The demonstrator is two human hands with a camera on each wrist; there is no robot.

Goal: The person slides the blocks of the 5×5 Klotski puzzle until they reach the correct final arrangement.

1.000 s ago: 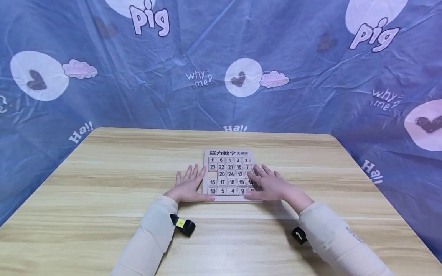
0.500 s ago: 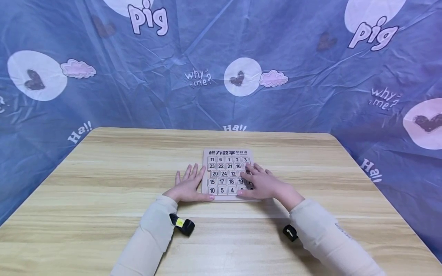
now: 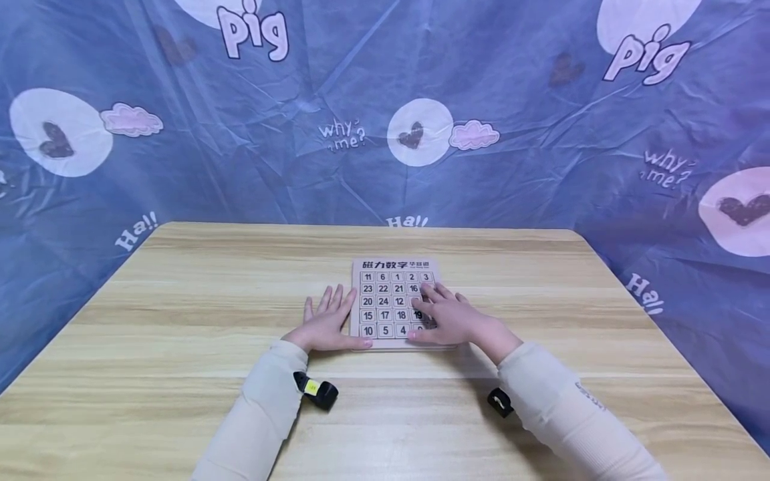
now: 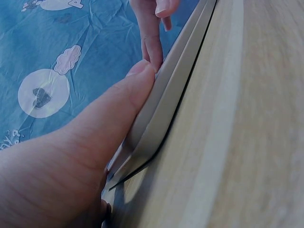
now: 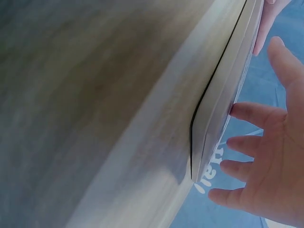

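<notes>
A sliding number puzzle (image 3: 402, 345) with rows of numbered square tiles lies flat on the table. My left hand (image 3: 325, 329) rests at its left side, fingers spread along the edge and thumb on the front-left corner; in the left wrist view the thumb (image 4: 118, 102) lies on the rim. Over the right part of the tiles my right hand (image 3: 451, 319) is spread with straight fingers, hiding the right end of most rows. The right wrist view has the index finger (image 5: 256, 114) touching the puzzle's face. The third row, starting with the 20 tile (image 3: 367, 302), meets the left border.
The wooden table (image 3: 180, 300) extends around the puzzle on all sides. Behind it hangs a blue printed cloth (image 3: 265, 153). Each wrist carries a small black camera, the left one (image 3: 325, 395) bearing a yellow label.
My right hand has moved left across the puzzle. The third-row tiles 20, 24 and 12 have slid left, filling the gap at the left end. My left hand stays in place.
</notes>
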